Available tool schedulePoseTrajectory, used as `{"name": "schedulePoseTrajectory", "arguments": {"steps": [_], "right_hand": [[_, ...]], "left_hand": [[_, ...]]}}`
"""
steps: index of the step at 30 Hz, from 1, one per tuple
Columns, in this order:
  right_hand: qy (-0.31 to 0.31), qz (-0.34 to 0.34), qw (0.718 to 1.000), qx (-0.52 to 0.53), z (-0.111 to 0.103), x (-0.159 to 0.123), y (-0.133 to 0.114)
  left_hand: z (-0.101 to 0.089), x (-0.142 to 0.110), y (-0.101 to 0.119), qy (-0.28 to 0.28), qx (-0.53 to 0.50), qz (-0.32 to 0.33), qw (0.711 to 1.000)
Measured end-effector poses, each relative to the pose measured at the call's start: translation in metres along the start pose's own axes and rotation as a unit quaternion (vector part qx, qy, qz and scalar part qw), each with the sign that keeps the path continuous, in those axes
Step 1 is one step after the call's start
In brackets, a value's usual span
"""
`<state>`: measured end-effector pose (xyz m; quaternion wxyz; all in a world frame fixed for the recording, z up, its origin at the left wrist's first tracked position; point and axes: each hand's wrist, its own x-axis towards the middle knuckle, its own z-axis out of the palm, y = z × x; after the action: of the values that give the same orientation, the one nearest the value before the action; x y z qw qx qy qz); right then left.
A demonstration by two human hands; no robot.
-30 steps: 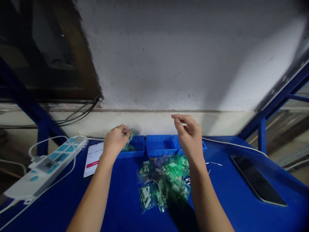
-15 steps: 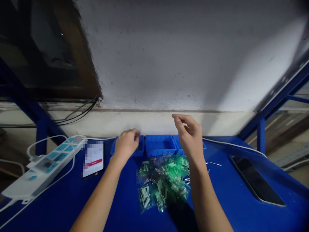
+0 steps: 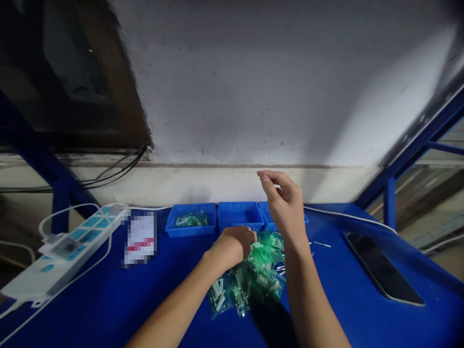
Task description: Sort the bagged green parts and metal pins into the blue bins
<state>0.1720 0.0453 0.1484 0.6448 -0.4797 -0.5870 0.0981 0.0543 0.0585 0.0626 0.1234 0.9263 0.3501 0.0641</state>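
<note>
My left hand (image 3: pixel 235 247) is over the back left of a pile of small clear and green plastic bags (image 3: pixel 259 266), its fingers curled down onto them. The fingertips are hidden, so what they grip does not show. Inside the bags are small pale and metallic rods. My right hand (image 3: pixel 284 200) is raised above the right blue bin (image 3: pixel 266 216), thumb and forefinger drawn together, and I see nothing between them. The left blue bin (image 3: pixel 190 231) contains several bags. In the middle blue bin (image 3: pixel 239 212) the blue floor shows.
A white power strip (image 3: pixel 65 256) with cables and a partly blurred phone (image 3: pixel 139 241) lie on the left. On the right is a dark phone (image 3: pixel 382 268). Loose metal pins (image 3: pixel 322 245) lie beside my right forearm. A wall (image 3: pixel 253 96) rises behind the bins.
My left hand has moved from the left bin rightward and nearer, down onto the pile of bags. The left bin's contents now show. My right hand has stayed nearly still.
</note>
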Motion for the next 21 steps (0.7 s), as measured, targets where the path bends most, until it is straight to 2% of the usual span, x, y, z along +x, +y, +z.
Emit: {"name": "schedulePoseTrajectory", "arguments": {"steps": [3,6,8,12,15,18,21], "right_hand": [[-0.002,0.002,1.000,-0.003,0.000,0.000,0.000],[-0.003,0.005,1.000,-0.001,-0.001,0.001,0.001],[-0.012,0.007,1.000,0.001,-0.001,0.001,0.002],[-0.056,0.018,0.998,0.003,0.000,0.002,0.005],[-0.077,0.028,0.997,-0.007,0.004,0.002,0.009],[-0.076,0.037,0.996,-0.031,0.007,0.002,0.014],[-0.107,0.071,0.991,-0.037,0.011,0.001,0.017]], "left_hand": [[-0.002,-0.001,-0.002,0.035,-0.019,-0.001,0.999],[-0.008,-0.006,-0.005,0.109,-0.051,0.010,0.993],[-0.016,-0.008,-0.009,0.154,-0.076,-0.011,0.985],[-0.033,-0.011,-0.021,0.207,-0.171,-0.076,0.960],[-0.043,-0.012,-0.032,0.265,-0.277,-0.102,0.918],[-0.050,-0.015,-0.039,0.325,-0.388,-0.133,0.852],[-0.057,-0.018,-0.038,0.359,-0.471,-0.170,0.788]]}}
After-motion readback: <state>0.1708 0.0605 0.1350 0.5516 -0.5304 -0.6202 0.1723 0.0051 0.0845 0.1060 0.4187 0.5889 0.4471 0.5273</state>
